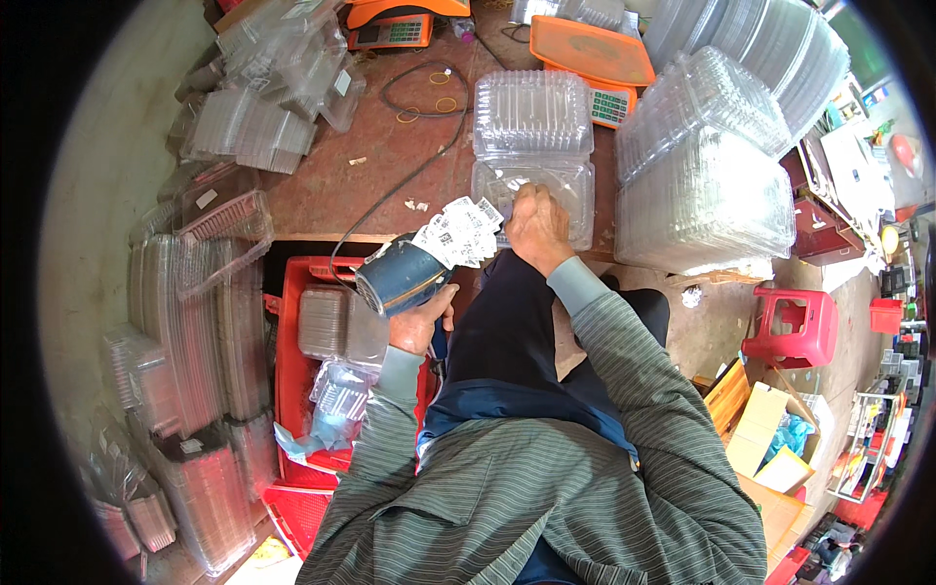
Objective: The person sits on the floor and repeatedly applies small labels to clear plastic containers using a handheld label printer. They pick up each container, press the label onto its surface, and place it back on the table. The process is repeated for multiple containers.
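My left hand (420, 322) grips a dark blue cylindrical device (402, 281) with a grille at its rear end. A fanned bunch of white printed labels (459, 234) covers its front end. My right hand (540, 225) rests over the near half of an opened clear plastic clamshell box (578, 197) at the table's front edge. Its fingers are curled down and the fingertips are hidden, so whether they pinch something cannot be told. The ribbed far half (534, 113) of the box lies flat behind.
Stacked clear containers (702, 205) stand right of the box, beside an orange scale (592, 55). A black cord (409, 186) crosses the brown table (329, 194). More container stacks (190, 329) line the left, next to a red crate (296, 365). A pink stool (793, 329) stands right.
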`<action>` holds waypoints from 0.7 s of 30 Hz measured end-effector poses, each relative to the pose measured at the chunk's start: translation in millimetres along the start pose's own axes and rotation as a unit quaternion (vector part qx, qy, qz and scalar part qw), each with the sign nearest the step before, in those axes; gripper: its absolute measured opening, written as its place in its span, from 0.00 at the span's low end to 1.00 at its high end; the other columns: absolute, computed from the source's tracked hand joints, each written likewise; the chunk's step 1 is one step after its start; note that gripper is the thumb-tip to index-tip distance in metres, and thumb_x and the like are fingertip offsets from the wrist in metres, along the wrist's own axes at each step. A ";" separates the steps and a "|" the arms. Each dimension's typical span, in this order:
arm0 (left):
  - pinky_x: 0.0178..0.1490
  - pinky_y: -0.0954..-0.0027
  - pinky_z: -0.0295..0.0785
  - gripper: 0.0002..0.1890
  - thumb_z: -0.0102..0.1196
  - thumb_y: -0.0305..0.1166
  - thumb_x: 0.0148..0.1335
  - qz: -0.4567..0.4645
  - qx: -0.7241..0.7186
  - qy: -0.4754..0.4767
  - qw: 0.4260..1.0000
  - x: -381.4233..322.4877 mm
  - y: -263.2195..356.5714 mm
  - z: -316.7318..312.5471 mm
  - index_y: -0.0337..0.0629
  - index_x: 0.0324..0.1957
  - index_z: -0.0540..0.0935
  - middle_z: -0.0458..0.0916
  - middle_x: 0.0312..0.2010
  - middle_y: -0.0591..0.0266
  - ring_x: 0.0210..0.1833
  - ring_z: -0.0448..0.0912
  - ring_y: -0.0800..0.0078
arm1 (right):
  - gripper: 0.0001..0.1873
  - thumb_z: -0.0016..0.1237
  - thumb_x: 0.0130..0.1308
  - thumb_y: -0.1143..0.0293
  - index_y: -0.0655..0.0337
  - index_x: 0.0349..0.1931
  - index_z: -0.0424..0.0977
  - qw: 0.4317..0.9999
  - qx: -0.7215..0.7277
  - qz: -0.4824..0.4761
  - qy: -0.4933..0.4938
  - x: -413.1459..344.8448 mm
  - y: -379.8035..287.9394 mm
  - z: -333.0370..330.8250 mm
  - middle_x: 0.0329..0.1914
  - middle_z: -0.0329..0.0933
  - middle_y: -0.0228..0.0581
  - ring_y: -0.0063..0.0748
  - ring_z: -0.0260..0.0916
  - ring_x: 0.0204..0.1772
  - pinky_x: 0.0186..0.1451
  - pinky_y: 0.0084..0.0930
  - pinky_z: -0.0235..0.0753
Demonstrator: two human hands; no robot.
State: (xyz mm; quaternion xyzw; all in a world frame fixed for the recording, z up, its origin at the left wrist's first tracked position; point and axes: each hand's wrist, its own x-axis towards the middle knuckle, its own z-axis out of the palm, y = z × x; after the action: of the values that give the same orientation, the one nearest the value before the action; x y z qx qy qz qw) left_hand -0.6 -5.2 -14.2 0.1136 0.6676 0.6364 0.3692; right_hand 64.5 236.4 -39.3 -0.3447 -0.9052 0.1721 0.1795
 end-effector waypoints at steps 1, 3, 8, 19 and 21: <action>0.27 0.68 0.72 0.07 0.67 0.24 0.67 -0.002 0.000 0.001 1.000 0.3 0.1 -0.3 0.31 0.41 0.82 0.80 0.21 0.58 0.19 0.77 0.69 | 0.13 0.59 0.59 0.74 0.70 0.43 0.78 1.000 -0.001 -0.003 0.001 0.2 -0.6 -0.8 0.48 0.80 0.64 0.67 0.83 0.50 0.54 0.54 0.84; 0.27 0.67 0.72 0.09 0.68 0.28 0.68 0.008 0.008 -0.003 1.000 0.4 -1.5 -1.6 0.33 0.40 0.83 0.80 0.22 0.59 0.20 0.77 0.70 | 0.13 0.58 0.61 0.74 0.69 0.44 0.78 0.999 0.035 0.014 -0.012 -1.2 -0.1 -4.4 0.49 0.80 0.62 0.67 0.83 0.51 0.55 0.54 0.83; 0.26 0.67 0.71 0.09 0.68 0.29 0.69 0.024 0.008 -0.020 0.999 5.1 -9.8 -5.4 0.34 0.39 0.83 0.80 0.22 0.60 0.21 0.77 0.71 | 0.12 0.58 0.67 0.71 0.67 0.46 0.77 0.995 0.073 0.007 -0.063 -2.0 5.7 -17.0 0.51 0.81 0.60 0.69 0.81 0.54 0.58 0.56 0.80; 0.26 0.68 0.70 0.06 0.66 0.23 0.67 0.033 -0.024 -0.010 0.999 5.2 -12.3 -3.1 0.31 0.41 0.83 0.78 0.20 0.58 0.18 0.76 0.69 | 0.14 0.58 0.74 0.65 0.70 0.47 0.76 0.969 0.189 -0.062 -0.145 1.5 41.7 -20.8 0.47 0.83 0.62 0.66 0.82 0.52 0.56 0.52 0.80; 0.25 0.68 0.70 0.07 0.67 0.23 0.67 0.037 -0.031 -0.009 0.999 5.5 -11.7 -2.1 0.31 0.42 0.83 0.78 0.20 0.58 0.18 0.76 0.69 | 0.13 0.58 0.74 0.66 0.69 0.46 0.76 0.946 0.279 -0.039 -0.162 1.0 50.2 -18.4 0.40 0.83 0.55 0.56 0.83 0.46 0.51 0.47 0.80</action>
State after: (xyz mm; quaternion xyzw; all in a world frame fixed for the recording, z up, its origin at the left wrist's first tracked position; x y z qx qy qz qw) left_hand -2.1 -5.3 -27.2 0.1322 0.6394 0.6693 0.3545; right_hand 100.2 275.8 -44.8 -0.2124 -0.8509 0.4638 0.1257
